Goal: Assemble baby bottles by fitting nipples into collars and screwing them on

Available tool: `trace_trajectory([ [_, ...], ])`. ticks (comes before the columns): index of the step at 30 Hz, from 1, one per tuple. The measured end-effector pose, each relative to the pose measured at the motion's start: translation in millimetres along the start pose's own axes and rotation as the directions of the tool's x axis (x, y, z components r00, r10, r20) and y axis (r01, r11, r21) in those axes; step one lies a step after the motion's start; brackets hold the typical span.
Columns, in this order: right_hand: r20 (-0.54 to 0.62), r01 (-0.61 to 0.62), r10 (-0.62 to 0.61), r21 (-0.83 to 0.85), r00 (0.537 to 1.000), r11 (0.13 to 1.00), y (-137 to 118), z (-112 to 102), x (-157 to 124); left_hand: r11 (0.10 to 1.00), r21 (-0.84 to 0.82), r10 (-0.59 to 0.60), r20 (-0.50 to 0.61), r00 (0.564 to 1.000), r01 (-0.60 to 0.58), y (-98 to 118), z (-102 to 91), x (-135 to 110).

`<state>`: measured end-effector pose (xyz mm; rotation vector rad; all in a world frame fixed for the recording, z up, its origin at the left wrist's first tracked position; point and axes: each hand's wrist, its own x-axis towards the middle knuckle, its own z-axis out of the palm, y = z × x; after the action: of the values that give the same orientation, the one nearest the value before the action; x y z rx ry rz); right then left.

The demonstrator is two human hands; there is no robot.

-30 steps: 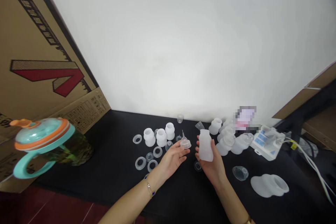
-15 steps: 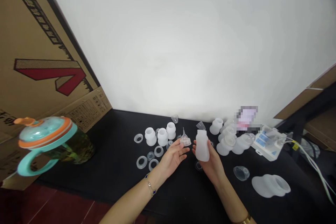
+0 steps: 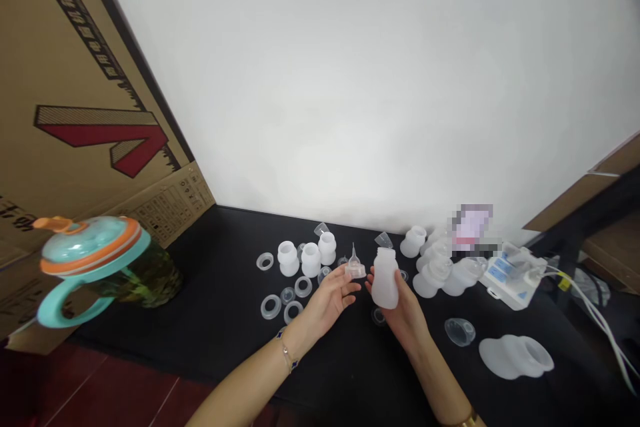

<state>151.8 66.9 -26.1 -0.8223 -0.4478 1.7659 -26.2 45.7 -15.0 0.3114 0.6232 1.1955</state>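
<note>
In the head view my left hand (image 3: pixel 331 297) pinches a clear feeding-bottle teat (image 3: pixel 355 265) by its collar, the thin tip pointing up. Just right of it, my right hand (image 3: pixel 403 313) is wrapped round a frosted white baby bottle (image 3: pixel 385 280), held upright with its threaded neck uncovered. The teat and the bottle are close together but apart. Small white wide-necked bottles (image 3: pixel 311 260) stand left of the teat, nearest my left hand. In front of them lie several translucent rings (image 3: pixel 271 307) and a clear round disc (image 3: pixel 287 295).
Several frosted bottles (image 3: pixel 427 280) cluster right, beside a white box with blue labels (image 3: pixel 513 273) and pale cables (image 3: pixel 595 310). A clear cap (image 3: pixel 460 331) and a bottle on its side (image 3: pixel 515 355) lie nearer. A teal-lidded jug (image 3: pixel 95 247) and cardboard box (image 3: pixel 100 140) stand left.
The teat in my left hand has risen slightly and shifted a little right, toward the bottle. A clear cap by the wall has moved left behind the small bottles. Both grips are unchanged.
</note>
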Motion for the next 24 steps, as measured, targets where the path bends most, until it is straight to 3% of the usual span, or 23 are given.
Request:
trace_trajectory([
  [5,0.028,0.006,-0.006,0.006,1.000,1.000,-0.7,1.3,-1.1,0.997,-0.021,-0.080,-0.062,0.995,0.078,4.0,4.2,1.0],
  [12,-0.064,-0.070,0.070,0.006,0.995,0.998,-7.5,8.2,-5.3,1.000,0.027,-0.013,0.001,1.000,0.013,2.0,2.3,-1.6],
  [24,-0.028,-0.049,0.048,-0.040,0.998,0.998,-8.1,8.3,-8.3,1.000,0.012,-0.005,0.001,1.000,0.005,1.0,1.8,-0.6],
])
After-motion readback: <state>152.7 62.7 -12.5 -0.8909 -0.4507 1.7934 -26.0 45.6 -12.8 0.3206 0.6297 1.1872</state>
